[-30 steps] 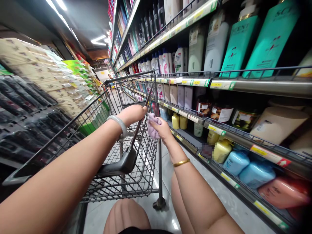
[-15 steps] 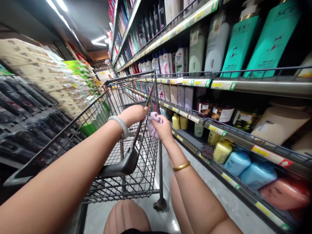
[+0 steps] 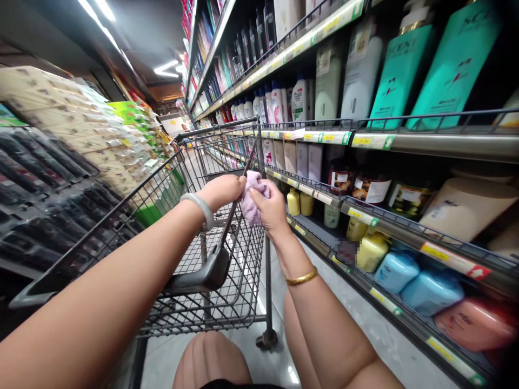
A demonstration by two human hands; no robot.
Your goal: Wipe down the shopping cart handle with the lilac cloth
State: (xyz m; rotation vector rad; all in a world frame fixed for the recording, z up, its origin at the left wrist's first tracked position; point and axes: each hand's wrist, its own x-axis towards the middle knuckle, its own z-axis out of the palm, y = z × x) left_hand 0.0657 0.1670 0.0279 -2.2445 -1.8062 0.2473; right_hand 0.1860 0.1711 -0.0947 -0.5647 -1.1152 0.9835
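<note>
A dark metal shopping cart stands in front of me, tilted in my view. My left hand, with a pale bangle at the wrist, is closed at the cart's right-hand top rail; its fingertips are mostly hidden. Bunched in my right hand is a light purple cloth, pinched between thumb and fingers. The cloth lies against the cart's rail and wire side, close beside my left hand. A gold bangle circles my right wrist.
Shelves of bottles run along the right, with turquoise pump bottles above and blue bottles low down. Stacked packs and dark wrapped goods fill the left side. A cart wheel rests on the tiled floor.
My right hand has moved slightly up and left with the cloth, which now sits closer to my left hand and covers part of the rail. The left hand stays put.
</note>
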